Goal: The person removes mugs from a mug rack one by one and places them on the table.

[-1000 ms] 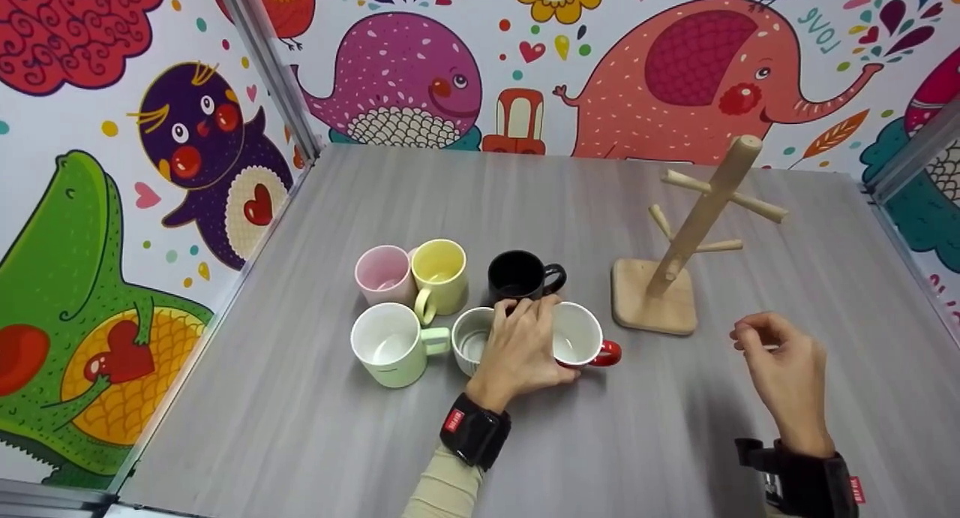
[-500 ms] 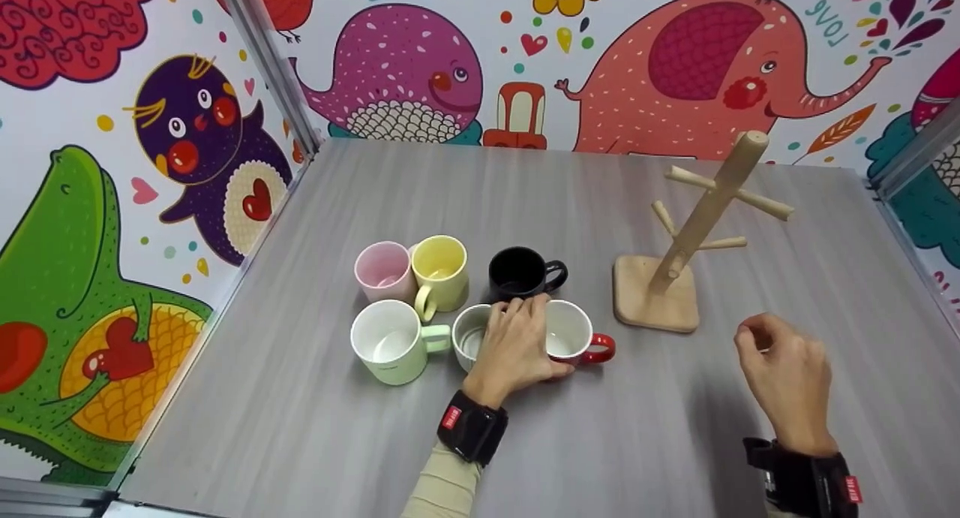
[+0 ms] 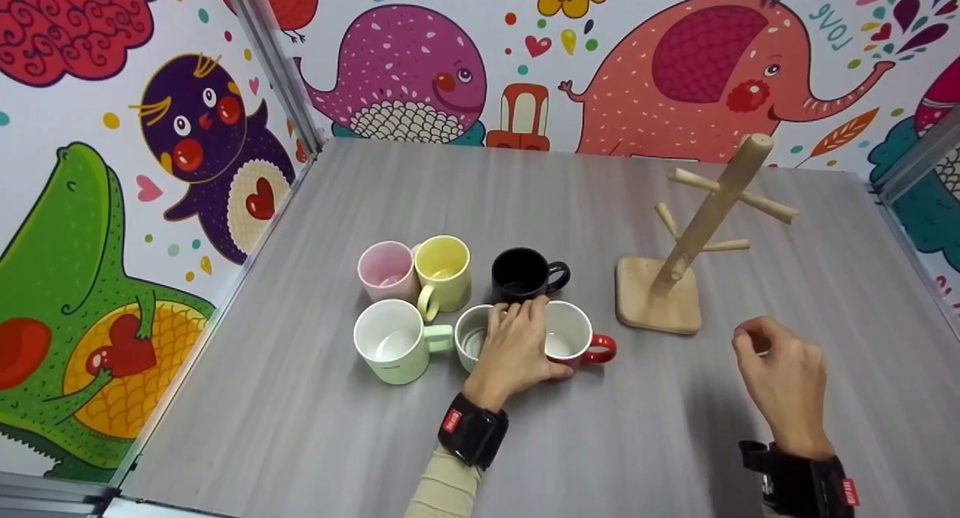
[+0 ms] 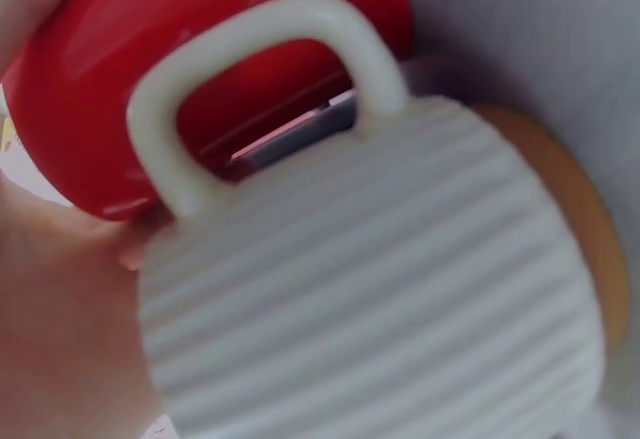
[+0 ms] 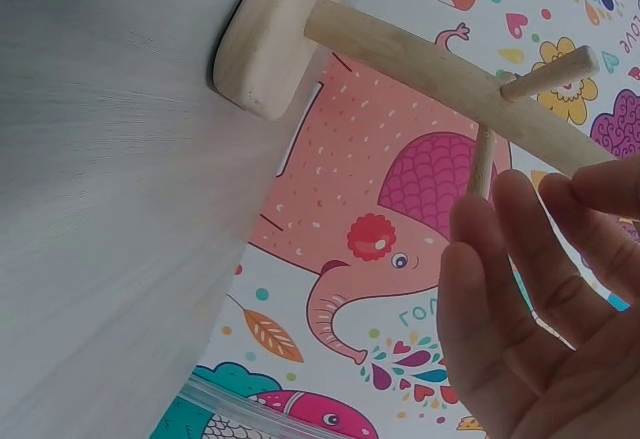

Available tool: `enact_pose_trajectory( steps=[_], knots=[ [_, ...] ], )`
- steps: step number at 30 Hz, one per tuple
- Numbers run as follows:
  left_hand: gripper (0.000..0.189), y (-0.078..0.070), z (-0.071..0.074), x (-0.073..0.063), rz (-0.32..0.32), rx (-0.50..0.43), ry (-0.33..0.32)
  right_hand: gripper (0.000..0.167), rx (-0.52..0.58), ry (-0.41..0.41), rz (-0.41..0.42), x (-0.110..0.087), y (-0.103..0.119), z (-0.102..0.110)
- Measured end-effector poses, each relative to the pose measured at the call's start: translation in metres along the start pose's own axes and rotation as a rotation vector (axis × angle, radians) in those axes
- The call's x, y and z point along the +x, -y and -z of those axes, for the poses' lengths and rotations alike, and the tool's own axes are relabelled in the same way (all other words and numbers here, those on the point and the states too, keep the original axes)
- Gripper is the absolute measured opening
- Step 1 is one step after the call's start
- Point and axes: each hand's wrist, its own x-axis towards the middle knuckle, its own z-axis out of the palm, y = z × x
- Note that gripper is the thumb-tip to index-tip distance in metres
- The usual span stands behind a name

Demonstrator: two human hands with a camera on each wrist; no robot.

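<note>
My left hand (image 3: 514, 353) grips a red mug (image 3: 568, 332) with a white inside, thumb at its near side and fingers over the far side. The mug stands upright, its red handle pointing right. Partly hidden under the hand, a white ribbed mug (image 3: 471, 338) stands just left of it. In the left wrist view the ribbed mug (image 4: 370, 289) fills the front, its handle overlapping the red mug (image 4: 90, 89). Off to the right, my right hand (image 3: 784, 379) hovers over the table, fingers loosely curled around nothing. A wooden mug tree (image 3: 705, 221) with bare pegs stands left of and beyond it.
Behind the red mug stands a black mug (image 3: 521, 274). Further left are a yellow mug (image 3: 444, 266), a pink mug (image 3: 384, 270) and a light green mug (image 3: 401, 364), close together. Cartoon-printed walls (image 3: 420, 67) border the grey table (image 3: 315, 428) at the back and sides.
Over the last second my left hand has shifted the red mug slightly left, towards the ribbed mug. The right hand's fingers have shifted a little; it stays about where it was.
</note>
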Motion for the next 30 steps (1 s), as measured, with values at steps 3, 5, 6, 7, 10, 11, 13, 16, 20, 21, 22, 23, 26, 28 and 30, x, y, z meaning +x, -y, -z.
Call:
enact_pose_trajectory(
  steps=[3, 5, 6, 7, 10, 11, 13, 16, 20, 21, 22, 23, 26, 28, 30],
  knots=[
    [0.095, 0.0005, -0.0007, -0.0011, 0.008, -0.028, 0.012, 0.01, 0.003, 0.004, -0.001, -0.0007, 0.0004, -0.0003],
    [0.095, 0.0008, -0.0014, -0.0022, 0.009, -0.04, 0.014, 0.01, 0.006, 0.005, 0.002, -0.0009, 0.0007, -0.0007],
    [0.095, 0.001, -0.0019, -0.0026, 0.009, -0.042, 0.013, 0.011, 0.01, 0.007, 0.004, -0.001, 0.0008, -0.0009],
    [0.095, 0.0011, -0.0021, -0.0031, 0.01, -0.042, 0.013, 0.011, 0.013, 0.009, 0.006, -0.0012, 0.001, -0.001],
    [0.095, 0.0015, -0.0029, -0.0034, 0.015, -0.043, 0.018, 0.011, 0.019, 0.012, 0.015, -0.0017, 0.0019, -0.0016],
    [0.095, 0.0017, -0.003, -0.0034, 0.017, -0.042, 0.023, 0.011, 0.019, 0.011, 0.016, -0.002, 0.0022, -0.0018],
    [0.095, 0.002, -0.0036, -0.0029, 0.02, -0.039, 0.033, 0.011, 0.021, 0.009, 0.018, -0.0025, 0.0029, -0.0022],
    [0.096, 0.0023, -0.0045, -0.0025, 0.02, -0.032, 0.045, 0.011, 0.02, 0.007, 0.015, -0.0037, 0.0035, -0.0026],
    [0.098, 0.0024, -0.0054, -0.0031, 0.009, -0.024, 0.043, 0.011, 0.018, 0.012, 0.009, -0.0057, 0.0034, -0.0025],
    [0.098, 0.0024, -0.0058, -0.0033, 0.005, -0.025, 0.039, 0.011, 0.018, 0.012, 0.007, -0.0061, 0.0034, -0.0024],
    [0.099, 0.0026, -0.0061, -0.0035, 0.003, -0.024, 0.037, 0.011, 0.019, 0.013, 0.007, -0.0064, 0.0034, -0.0024],
    [0.099, 0.0028, -0.0066, -0.0038, 0.0, -0.022, 0.033, 0.011, 0.019, 0.013, 0.008, -0.0066, 0.0035, -0.0025],
    [0.1, 0.0036, -0.0077, -0.0049, 0.0, -0.022, 0.028, 0.011, 0.022, 0.011, 0.017, -0.0068, 0.0041, -0.003],
    [0.101, 0.0042, -0.0079, -0.0054, 0.003, -0.013, 0.028, 0.011, 0.026, 0.01, 0.023, -0.0067, 0.0048, -0.0035],
    [0.101, 0.0045, -0.0078, -0.0056, 0.002, -0.006, 0.026, 0.01, 0.027, 0.008, 0.027, -0.0065, 0.0056, -0.0038]
  ],
)
